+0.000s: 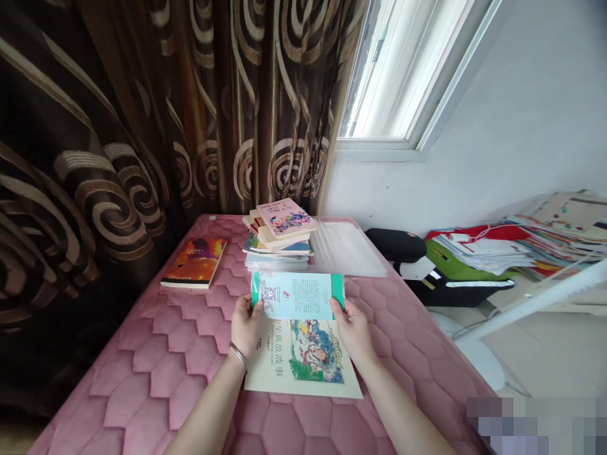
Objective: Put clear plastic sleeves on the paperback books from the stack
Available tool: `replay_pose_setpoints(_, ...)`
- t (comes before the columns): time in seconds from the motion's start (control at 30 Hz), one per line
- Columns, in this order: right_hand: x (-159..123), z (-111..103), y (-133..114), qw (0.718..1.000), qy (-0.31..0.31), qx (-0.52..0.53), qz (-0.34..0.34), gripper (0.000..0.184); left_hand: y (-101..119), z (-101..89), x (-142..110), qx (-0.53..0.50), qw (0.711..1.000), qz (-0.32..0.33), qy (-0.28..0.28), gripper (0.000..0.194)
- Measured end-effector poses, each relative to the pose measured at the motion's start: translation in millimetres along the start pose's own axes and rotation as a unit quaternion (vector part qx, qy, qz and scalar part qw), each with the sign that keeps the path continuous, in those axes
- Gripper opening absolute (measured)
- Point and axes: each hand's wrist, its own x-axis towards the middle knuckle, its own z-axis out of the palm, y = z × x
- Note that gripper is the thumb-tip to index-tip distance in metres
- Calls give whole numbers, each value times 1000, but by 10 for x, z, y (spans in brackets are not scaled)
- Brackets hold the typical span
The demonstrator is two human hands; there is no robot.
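I hold a pale blue book cover (298, 295) with green side bands and a QR code, raised over an illustrated picture book (303, 360) lying flat on the pink quilted table (165, 354). My left hand (245, 325), a bangle on its wrist, pinches the cover's left lower corner. My right hand (353, 328) grips its right lower corner. Both hands are closed on the cover.
A stack of books (279, 235) stands behind the cover, a clear plastic sheet (348, 249) to its right. An orange book (194, 262) lies at the left. Brown swirl curtains hang behind. Piled papers and books (516, 246) lie at the right under a window.
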Motion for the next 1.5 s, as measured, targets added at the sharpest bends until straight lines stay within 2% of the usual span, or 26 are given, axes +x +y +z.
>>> replay_pose_setpoints(0.13, -29, -11, -29, 999, -13, 24, -17, 50, -1, 3, 0, -4, 1000, -3, -5, 33)
replay_pose_setpoints(0.3, -26, -38, 17, 999, -27, 36, 1, 49, -12, -10, -11, -20, 999, -14, -25, 38)
replay_pose_setpoints(0.53, 9, -13, 83, 1000, -8, -13, -4, 48, -77, -28, 27, 31, 999, -9, 3, 38)
replay_pose_setpoints(0.67, 6, 0, 83, 1000, -1, -15, -3, 47, -42, -24, 20, 31, 999, -17, 14, 39)
replay_pose_setpoints(0.8, -3, 8, 50, 1000, 6, -8, 5, 50, 61, -35, -28, 2, 999, -39, -24, 37)
replay_pose_setpoints(0.9, -13, -8, 21, 1000, -12, 26, 13, 52, 98, -50, -44, -18, 997, -53, -51, 38)
replay_pose_setpoints(1.03, -14, -53, 32, 996, -51, 76, 16, 50, 98, -49, -31, 7, 999, -37, -35, 41)
replay_pose_setpoints(1.37, 41, -46, 147, 999, -22, -33, -9, 47, 28, -24, 10, 59, 998, -32, 3, 43)
replay_pose_setpoints(1.5, 43, -38, 154, 999, -20, -31, -7, 46, 26, -51, 9, 60, 998, -29, -22, 38)
